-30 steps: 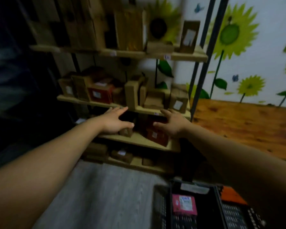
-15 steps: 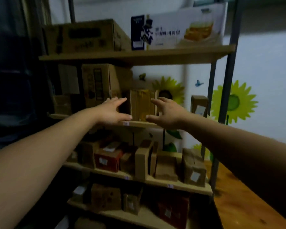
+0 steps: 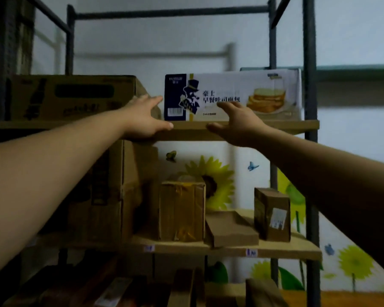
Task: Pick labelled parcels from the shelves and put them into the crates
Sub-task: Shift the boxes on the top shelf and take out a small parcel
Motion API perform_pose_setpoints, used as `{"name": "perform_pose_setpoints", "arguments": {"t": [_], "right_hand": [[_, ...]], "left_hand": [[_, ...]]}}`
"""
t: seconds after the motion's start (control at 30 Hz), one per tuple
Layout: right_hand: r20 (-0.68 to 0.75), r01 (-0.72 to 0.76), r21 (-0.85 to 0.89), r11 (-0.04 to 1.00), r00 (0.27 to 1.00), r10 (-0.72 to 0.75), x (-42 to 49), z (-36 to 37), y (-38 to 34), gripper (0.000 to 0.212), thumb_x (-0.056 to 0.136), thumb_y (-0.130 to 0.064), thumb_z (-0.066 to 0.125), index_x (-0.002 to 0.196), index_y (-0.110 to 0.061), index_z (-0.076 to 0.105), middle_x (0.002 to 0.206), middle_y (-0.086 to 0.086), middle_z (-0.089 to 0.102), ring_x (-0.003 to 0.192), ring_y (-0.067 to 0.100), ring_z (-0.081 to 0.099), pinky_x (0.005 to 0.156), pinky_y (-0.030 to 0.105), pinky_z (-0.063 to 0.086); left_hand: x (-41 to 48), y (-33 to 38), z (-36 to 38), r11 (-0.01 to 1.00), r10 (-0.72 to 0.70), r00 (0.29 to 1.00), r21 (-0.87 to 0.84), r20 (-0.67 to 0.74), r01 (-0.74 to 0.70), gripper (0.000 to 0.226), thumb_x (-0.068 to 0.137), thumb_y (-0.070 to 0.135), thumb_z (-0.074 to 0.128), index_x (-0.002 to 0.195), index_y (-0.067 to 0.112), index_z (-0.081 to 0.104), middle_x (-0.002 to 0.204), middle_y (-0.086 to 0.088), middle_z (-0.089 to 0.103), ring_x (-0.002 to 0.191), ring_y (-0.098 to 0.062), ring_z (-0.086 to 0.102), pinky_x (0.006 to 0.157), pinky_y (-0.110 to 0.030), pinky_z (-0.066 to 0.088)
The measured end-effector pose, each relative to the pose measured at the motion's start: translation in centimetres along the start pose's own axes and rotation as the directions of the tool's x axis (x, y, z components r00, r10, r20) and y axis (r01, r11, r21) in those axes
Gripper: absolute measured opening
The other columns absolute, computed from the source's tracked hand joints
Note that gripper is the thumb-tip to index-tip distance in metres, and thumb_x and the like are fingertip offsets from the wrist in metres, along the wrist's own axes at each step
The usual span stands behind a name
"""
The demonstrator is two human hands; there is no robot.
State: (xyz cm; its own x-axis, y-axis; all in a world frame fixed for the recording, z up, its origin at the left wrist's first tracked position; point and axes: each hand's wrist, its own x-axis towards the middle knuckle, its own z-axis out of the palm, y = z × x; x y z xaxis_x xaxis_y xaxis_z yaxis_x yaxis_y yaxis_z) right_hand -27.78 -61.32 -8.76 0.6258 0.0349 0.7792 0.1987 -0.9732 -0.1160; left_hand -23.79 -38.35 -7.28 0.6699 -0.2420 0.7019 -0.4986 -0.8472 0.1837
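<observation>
A long white and navy printed box (image 3: 232, 96) lies on the top shelf board (image 3: 275, 126) of the metal rack. My left hand (image 3: 145, 119) is open at the box's left end, fingers spread, thumb on the shelf edge. My right hand (image 3: 236, 121) is open in front of the box's lower middle, fingertips at its face. Neither hand holds anything. No crate is in view.
A large brown carton (image 3: 73, 97) stands left of the white box. One shelf down are a big carton (image 3: 111, 191), a taped parcel (image 3: 182, 210), a flat parcel (image 3: 231, 228) and a labelled small parcel (image 3: 272, 214). Rack posts (image 3: 309, 151) stand at the right.
My view and both hands rose from the lower shelves to the top shelf. The hands went from flanking the taped parcel to the white box.
</observation>
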Motion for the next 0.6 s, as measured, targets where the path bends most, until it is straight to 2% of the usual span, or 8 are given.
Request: {"name": "perform_pose_setpoints", "arguments": {"t": [0.2, 0.3, 0.5, 0.6], "right_hand": [[-0.155, -0.180, -0.144, 0.973, 0.975, 0.158, 4.5, -1.7, 3.1, 0.076, 0.090, -0.055, 0.057, 0.151, -0.023, 0.027, 0.153, 0.008, 0.034, 0.135, 0.031, 0.038, 0.109, 0.045, 0.034], [-0.187, -0.234, -0.173, 0.957, 0.962, 0.201, 6.0, -2.6, 5.2, 0.078, 0.089, -0.056, 0.058, 0.152, -0.022, 0.026, 0.154, 0.009, 0.032, 0.138, 0.031, 0.035, 0.112, 0.048, 0.033], [-0.218, -0.251, -0.160, 0.955, 0.952, 0.214, 9.4, -4.8, 10.2, 0.079, 0.088, -0.051, 0.062, 0.152, -0.027, 0.023, 0.152, 0.010, 0.030, 0.136, 0.035, 0.033, 0.106, 0.054, 0.040], [-0.223, -0.251, -0.171, 0.953, 0.952, 0.211, 11.7, -5.7, 12.2, 0.089, 0.084, -0.058, 0.063, 0.154, -0.035, 0.013, 0.159, 0.009, 0.016, 0.144, 0.039, 0.015, 0.110, 0.064, 0.029]], "left_hand": [[8.3, 0.1, 1.4, 0.987, 0.159, 0.985, 0.022, -0.064, -0.158, 0.088, 0.082, 0.061, 0.054, 0.151, 0.033, 0.006, 0.160, -0.004, -0.004, 0.146, -0.028, -0.007, 0.117, -0.046, 0.001], [12.0, 0.8, 2.3, 0.979, 0.203, 0.970, 0.057, -0.133, -0.197, 0.090, 0.081, 0.062, 0.055, 0.150, 0.034, 0.005, 0.160, -0.004, -0.004, 0.146, -0.028, -0.008, 0.117, -0.052, 0.003], [17.6, 2.1, 3.5, 0.991, 0.135, 0.955, 0.042, -0.262, -0.128, 0.095, 0.076, 0.066, 0.058, 0.149, 0.037, 0.006, 0.160, -0.002, -0.005, 0.146, -0.028, -0.010, 0.114, -0.059, 0.003], [19.7, 2.0, 4.3, 0.997, 0.071, 0.958, 0.028, -0.278, -0.066, 0.093, 0.073, 0.075, 0.050, 0.148, 0.042, 0.006, 0.160, -0.002, -0.005, 0.145, -0.031, -0.012, 0.114, -0.060, 0.003]]}}
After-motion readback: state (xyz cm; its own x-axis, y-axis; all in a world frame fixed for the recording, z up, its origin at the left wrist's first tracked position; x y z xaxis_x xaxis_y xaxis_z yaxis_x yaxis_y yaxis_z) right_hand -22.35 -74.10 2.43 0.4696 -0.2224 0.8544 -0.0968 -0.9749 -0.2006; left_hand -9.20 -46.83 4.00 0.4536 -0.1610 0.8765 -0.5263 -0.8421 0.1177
